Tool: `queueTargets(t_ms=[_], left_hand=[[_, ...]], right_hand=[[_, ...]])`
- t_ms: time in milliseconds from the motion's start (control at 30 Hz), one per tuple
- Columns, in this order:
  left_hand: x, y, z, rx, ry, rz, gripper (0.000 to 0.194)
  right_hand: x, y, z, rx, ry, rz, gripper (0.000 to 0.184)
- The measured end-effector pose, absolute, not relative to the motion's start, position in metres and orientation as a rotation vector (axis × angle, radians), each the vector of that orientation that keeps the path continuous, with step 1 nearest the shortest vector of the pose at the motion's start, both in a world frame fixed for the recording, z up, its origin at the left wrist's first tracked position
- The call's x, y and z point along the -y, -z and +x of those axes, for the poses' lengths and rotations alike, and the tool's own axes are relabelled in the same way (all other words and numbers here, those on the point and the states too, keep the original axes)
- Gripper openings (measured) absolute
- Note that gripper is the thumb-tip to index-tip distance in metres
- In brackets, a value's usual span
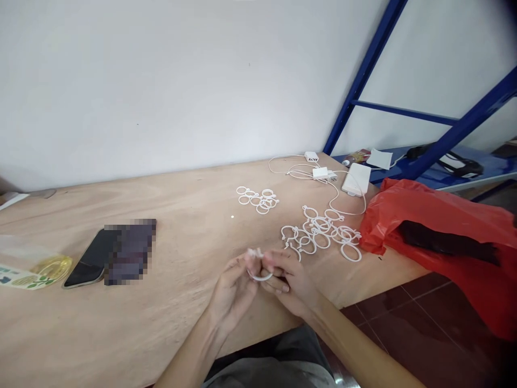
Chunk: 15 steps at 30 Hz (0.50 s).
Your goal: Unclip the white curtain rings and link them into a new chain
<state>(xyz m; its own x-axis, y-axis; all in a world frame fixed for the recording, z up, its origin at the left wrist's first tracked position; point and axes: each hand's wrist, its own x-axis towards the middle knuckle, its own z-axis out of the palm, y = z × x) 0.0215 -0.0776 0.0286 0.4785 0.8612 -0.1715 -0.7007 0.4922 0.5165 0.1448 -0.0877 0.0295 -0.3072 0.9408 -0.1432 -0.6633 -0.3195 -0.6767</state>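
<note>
Over the near edge of the wooden table, my left hand [236, 283] and my right hand [288, 277] come together around one white plastic ring [263, 278]. Fingers of both hands pinch it near its top, where small white end pieces stick up; the fingers hide part of it. Just beyond my right hand lies a loose pile of similar white rings [322, 241], several with small clasp-like ends. Farther back and a little left is a smaller cluster of white rings [256, 203].
Left on the table [181, 226] are a black phone [86, 261], a blurred-out dark object [131, 252] and a clear packet [44, 269]. Right are a white charger [321, 173] with cables, a white box [356, 179], a red plastic bag [452, 215] and a blue metal frame [363, 70].
</note>
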Motion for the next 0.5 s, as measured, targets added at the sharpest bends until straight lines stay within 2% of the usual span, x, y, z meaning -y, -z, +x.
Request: queueTargets(t_ms=[133,233,400,500], left_hand=[[0.075,-0.026,0.027,-0.472,-1.023,0.343,0.029],[0.069,-0.018,0.030,-0.652,-1.046,0.633,0.034],[0.059,-0.011,0.024,-1.153,-0.845,1.505,0.025],[0.060,-0.012,0.022,-1.268,-0.727,1.787,0.020]], right_hand=[[0.087,-0.029,0.148,0.580,-1.748,-0.670,0.034],[0.082,-0.029,0.159,0.805,-1.604,-0.927,0.034],[0.076,-0.026,0.194,1.590,-1.065,-1.514,0.035],[0.075,-0.025,0.208,1.926,-0.766,-1.776,0.038]])
